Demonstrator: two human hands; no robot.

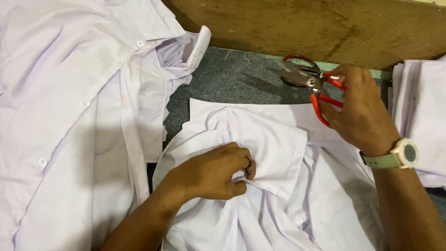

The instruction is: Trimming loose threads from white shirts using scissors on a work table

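Note:
A white shirt lies crumpled in front of me on a grey felt surface. My left hand pinches a fold of its cloth near the pocket edge, fingers closed, a dark ring on one finger. My right hand, with a pale green watch on the wrist, holds red-handled scissors above the shirt's far edge. The blades point left and look blurred.
A pile of white buttoned shirts covers the left side. More folded white cloth lies at the right edge. A worn wooden board runs along the back. A dark red ring sits behind the scissors.

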